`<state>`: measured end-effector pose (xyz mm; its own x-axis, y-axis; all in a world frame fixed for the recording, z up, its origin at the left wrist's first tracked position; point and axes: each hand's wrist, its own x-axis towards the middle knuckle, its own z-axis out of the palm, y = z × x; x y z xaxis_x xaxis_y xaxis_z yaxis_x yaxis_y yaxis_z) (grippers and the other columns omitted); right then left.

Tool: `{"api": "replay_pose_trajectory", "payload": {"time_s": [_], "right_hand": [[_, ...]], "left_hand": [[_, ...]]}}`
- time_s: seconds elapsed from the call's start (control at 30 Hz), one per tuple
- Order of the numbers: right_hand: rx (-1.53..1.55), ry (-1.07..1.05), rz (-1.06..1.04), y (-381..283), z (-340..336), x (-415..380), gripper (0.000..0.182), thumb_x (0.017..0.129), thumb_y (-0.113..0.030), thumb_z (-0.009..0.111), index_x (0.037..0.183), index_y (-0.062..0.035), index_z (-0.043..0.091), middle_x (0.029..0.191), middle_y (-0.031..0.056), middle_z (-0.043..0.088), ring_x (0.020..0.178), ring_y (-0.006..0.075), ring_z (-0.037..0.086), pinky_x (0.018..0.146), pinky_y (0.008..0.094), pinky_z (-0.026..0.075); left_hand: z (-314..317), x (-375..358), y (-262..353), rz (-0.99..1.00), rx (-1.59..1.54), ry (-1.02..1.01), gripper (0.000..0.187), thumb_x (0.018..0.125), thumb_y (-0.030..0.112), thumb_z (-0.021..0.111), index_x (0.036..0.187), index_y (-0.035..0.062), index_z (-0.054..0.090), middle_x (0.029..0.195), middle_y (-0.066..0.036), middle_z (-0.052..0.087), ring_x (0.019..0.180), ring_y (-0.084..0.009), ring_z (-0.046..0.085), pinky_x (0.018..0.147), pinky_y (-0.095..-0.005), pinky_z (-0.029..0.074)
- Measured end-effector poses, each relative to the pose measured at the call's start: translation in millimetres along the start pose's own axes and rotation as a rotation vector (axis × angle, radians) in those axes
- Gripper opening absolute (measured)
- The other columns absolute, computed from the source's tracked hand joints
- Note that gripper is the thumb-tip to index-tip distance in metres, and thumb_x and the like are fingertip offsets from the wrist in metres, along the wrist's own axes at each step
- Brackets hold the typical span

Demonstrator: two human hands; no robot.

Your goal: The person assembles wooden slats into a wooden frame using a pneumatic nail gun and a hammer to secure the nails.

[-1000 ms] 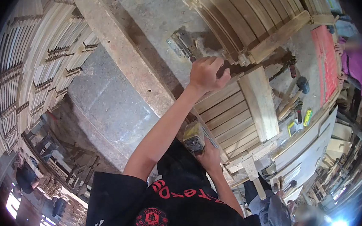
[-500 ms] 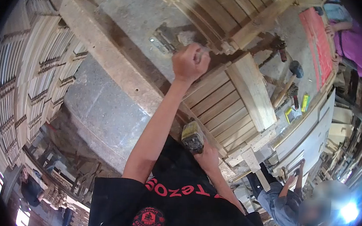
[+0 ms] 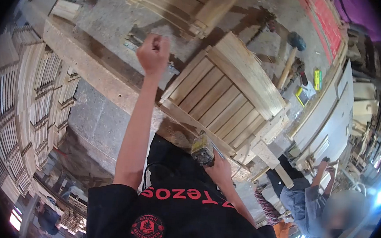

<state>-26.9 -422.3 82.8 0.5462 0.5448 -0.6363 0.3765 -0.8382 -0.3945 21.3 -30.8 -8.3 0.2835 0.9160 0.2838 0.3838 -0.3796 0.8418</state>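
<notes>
My left hand (image 3: 153,55) is raised over the bench in a fist, fingers curled in; what it holds, if anything, is hidden. Beyond it lies a metal fitting or tool (image 3: 136,38), partly covered by the hand. My right hand (image 3: 220,168), close to my body, grips a worn yellow-and-black tool (image 3: 203,150) whose kind I cannot make out. Just beyond that tool lies a slatted wooden panel (image 3: 216,101) along the bench's near edge. A wide pale board (image 3: 247,76) forms or rests along its far side.
More slatted wooden panels (image 3: 172,3) are stacked at the back. A mallet (image 3: 297,41) and small yellow boxes (image 3: 317,80) lie to the right. Stacked frames (image 3: 17,101) stand at far left. A co-worker in grey (image 3: 302,204) is at right; purple clothing (image 3: 359,16) shows at upper right.
The view has shifted, so the bench and panels appear further left and up. My left fist has come away from the stacked panels' corner. My right hand keeps its grip on the tool.
</notes>
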Motion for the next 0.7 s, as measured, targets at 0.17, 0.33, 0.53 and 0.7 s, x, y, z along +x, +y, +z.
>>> {"api": "replay_pose_trajectory", "payload": {"time_s": [0.17,0.33,0.53,0.7], "right_hand": [[-0.008,-0.166,0.207,62.4,-1.0,-29.9,0.071,0.069,-0.029,0.076,0.131,-0.0056,0.05,0.112,0.021,0.064,0.098,0.0394,0.063,0.08,0.0476,0.053],[0.009,-0.067,0.156,72.9,-2.5,-37.3,0.068,0.07,-0.029,0.076,0.131,-0.0106,0.05,0.104,0.0212,0.067,0.092,0.0404,0.065,0.077,0.0487,0.053],[0.046,-0.053,0.188,93.0,-9.9,-60.1,0.069,0.07,-0.029,0.076,0.13,-0.0109,0.048,0.091,0.021,0.068,0.082,0.0415,0.066,0.07,0.0502,0.054],[0.03,-0.011,0.268,141.9,3.1,-85.8,0.067,0.071,-0.03,0.075,0.129,-0.0089,0.048,0.083,0.021,0.068,0.073,0.0401,0.066,0.062,0.0485,0.053]], "left_hand": [[1.0,-0.6,-4.5,0.076,0.102,0.011,0.017,0.079,0.021,0.069,0.078,0.0047,0.067,0.06,-0.008,0.06,0.053,-0.0194,0.056,0.054,-0.0312,0.046],[2.8,5.5,-12.7,-0.154,0.004,0.06,0.018,0.083,0.018,0.065,0.08,0.0004,0.07,0.062,-0.004,0.061,0.057,-0.0113,0.055,0.055,-0.0283,0.045],[0.5,7.8,-15.8,-0.241,-0.148,-0.02,0.019,0.085,0.017,0.063,0.084,-0.0008,0.068,0.066,-0.003,0.061,0.059,-0.0097,0.054,0.056,-0.0265,0.043],[-1.5,9.1,-18.9,-0.304,-0.495,-0.007,0.013,0.089,0.009,0.059,0.079,0.0036,0.065,0.064,0.001,0.051,0.058,-0.0075,0.043,0.053,-0.0239,0.033]]}}
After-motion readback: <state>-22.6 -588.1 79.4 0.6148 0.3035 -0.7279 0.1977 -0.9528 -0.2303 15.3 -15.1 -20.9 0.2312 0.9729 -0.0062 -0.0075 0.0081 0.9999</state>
